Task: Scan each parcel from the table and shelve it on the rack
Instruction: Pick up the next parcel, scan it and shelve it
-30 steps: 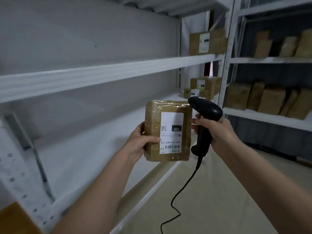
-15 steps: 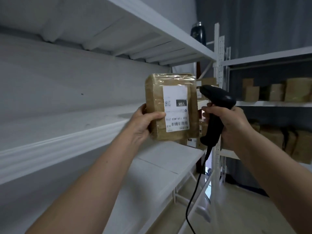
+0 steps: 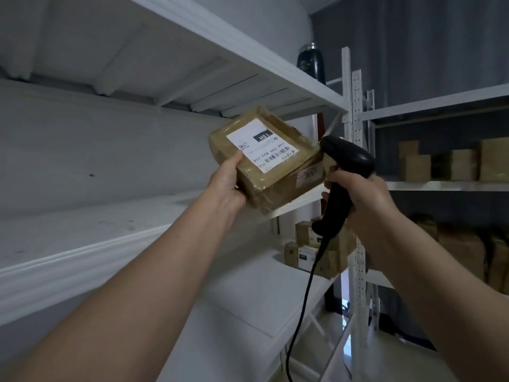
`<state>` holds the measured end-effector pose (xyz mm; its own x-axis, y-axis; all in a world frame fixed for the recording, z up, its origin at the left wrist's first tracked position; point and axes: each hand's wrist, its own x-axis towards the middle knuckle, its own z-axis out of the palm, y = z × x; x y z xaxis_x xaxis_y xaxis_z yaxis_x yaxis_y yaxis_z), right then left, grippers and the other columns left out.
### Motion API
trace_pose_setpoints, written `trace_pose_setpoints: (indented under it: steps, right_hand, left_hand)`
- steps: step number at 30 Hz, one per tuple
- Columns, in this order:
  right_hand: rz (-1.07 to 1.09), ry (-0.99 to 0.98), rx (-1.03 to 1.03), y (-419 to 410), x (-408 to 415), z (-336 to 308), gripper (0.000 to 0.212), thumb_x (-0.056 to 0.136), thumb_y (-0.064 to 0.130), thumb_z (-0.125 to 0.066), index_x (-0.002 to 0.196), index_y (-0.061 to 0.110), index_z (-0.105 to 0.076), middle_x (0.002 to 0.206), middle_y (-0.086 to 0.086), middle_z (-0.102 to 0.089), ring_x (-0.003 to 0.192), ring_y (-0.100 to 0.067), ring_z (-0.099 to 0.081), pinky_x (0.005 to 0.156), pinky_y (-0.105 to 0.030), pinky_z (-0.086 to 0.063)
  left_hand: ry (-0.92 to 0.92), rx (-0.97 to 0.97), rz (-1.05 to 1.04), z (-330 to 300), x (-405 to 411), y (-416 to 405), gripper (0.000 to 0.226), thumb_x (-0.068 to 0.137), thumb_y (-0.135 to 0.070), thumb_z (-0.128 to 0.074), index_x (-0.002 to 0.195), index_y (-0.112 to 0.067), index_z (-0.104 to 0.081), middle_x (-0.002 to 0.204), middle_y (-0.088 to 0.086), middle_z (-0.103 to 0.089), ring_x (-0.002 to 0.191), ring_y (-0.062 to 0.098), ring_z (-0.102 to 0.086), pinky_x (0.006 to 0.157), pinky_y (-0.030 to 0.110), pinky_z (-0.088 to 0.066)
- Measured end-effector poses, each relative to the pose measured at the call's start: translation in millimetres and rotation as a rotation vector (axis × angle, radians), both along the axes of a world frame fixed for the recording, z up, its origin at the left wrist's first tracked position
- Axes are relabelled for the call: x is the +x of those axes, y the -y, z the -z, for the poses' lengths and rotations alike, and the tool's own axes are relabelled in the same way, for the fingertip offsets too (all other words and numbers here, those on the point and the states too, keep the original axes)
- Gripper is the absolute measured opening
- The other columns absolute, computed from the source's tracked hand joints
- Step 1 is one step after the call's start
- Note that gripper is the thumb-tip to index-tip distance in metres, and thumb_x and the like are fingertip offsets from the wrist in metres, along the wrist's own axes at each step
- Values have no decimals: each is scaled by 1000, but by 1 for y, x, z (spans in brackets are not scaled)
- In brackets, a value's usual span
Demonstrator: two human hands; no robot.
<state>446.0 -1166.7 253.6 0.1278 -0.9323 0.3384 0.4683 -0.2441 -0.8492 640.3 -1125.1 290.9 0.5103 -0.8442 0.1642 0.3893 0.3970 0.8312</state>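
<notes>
At the front edge of the white rack's middle shelf [image 3: 82,260], the left hand [image 3: 227,186] grips a brown taped parcel [image 3: 278,172] by its near corner, thumb lying on the white label [image 3: 261,146], the box tilted and held in the air above the shelf. Just beside it, the right hand [image 3: 363,199] is wrapped round the handle of a black corded scanner [image 3: 344,166], whose head nearly touches the parcel's right edge. More brown boxes [image 3: 319,249] stand on the shelf below, and a dark bottle [image 3: 311,63] stands on the top shelf.

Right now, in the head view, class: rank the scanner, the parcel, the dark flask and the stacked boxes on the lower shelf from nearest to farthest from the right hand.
1. Scanner: gripped in the right hand.
2. Parcel: just left, in the left hand.
3. Stacked boxes: below, on the lower shelf.
4. Flask: high up, on the top shelf.
</notes>
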Motion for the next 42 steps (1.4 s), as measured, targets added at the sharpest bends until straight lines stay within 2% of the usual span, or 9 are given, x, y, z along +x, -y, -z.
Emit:
trace_pose_setpoints:
  steps: [4, 10, 20, 26, 29, 33, 35, 38, 42]
  right_hand:
    - [-59, 82, 34, 68, -7, 3, 16, 81, 3, -67, 94, 12, -63, 97, -13, -67, 95, -28, -66, 88, -43, -54]
    - [-138, 95, 123, 156, -16, 0, 21, 80, -1, -68, 100, 6, -64, 95, -13, -69, 95, -28, -68, 80, -37, -56]
    - [-216, 58, 133, 258, -25, -2, 32, 79, -2, -68, 110, 4, -61, 94, -14, -70, 88, -26, -69, 80, -38, -55]
    - [-272, 69, 168, 304, -25, 7, 24, 76, -2, -71, 98, 6, -64, 87, -13, -70, 81, -24, -69, 78, -37, -57]
    - [-281, 69, 184, 322, -24, 10, 27, 76, 0, -72, 102, 5, -65, 86, -13, -71, 82, -24, -70, 80, -38, -57]
    - [-295, 72, 199, 339, -22, 15, 31, 76, 1, -72, 105, 5, -65, 83, -11, -72, 80, -23, -70, 77, -36, -57]
    - [-289, 77, 209, 345, -20, 16, 30, 75, 1, -73, 103, 6, -66, 77, -8, -72, 78, -23, -70, 77, -36, -58]
    - [-281, 82, 212, 351, -17, 18, 26, 75, 0, -72, 99, 7, -66, 67, -3, -72, 74, -20, -69, 75, -34, -57]
    - [-292, 77, 220, 357, -14, 21, 29, 76, -2, -72, 104, 3, -66, 66, -4, -71, 69, -18, -68, 71, -32, -57]
  left_hand:
    - [-85, 6, 8, -8, -14, 76, 29, 97, -43, -51, 95, -20, -68, 77, 3, -76, 76, 26, -71, 65, 51, -55]
    - [-129, 2, -25, -16, -26, 190, 41, 104, -34, -32, 101, -19, -70, 94, 9, -76, 90, 32, -71, 70, 69, -50]
    - [-266, -12, -51, -5, -38, 341, 39, 103, -25, -29, 116, -19, -66, 120, 5, -69, 109, 27, -65, 96, 56, -48]
    - [-194, 60, -131, -1, -46, 401, 38, 104, -21, -28, 120, -14, -62, 117, 10, -69, 109, 31, -65, 96, 58, -48]
    - [26, 191, -286, -3, -42, 418, 30, 100, -14, -39, 123, -11, -59, 122, 11, -65, 108, 26, -63, 95, 42, -51]
    - [734, 510, -817, 6, -29, 430, 51, 88, -8, -60, 135, -13, -42, 137, 13, -46, 125, 30, -45, 105, 36, -39]
    - [869, 385, -735, 11, -32, 436, 52, 87, -12, -57, 137, -17, -44, 135, 8, -51, 120, 27, -50, 98, 34, -43]
    - [903, 312, -506, 16, -38, 439, 68, 80, -45, -66, 137, -19, -41, 129, 1, -56, 108, 21, -54, 85, 33, -45]
    - [1009, 403, -345, 15, -36, 446, 92, 67, -47, -83, 139, -16, -35, 135, 5, -53, 120, 25, -52, 100, 42, -46]
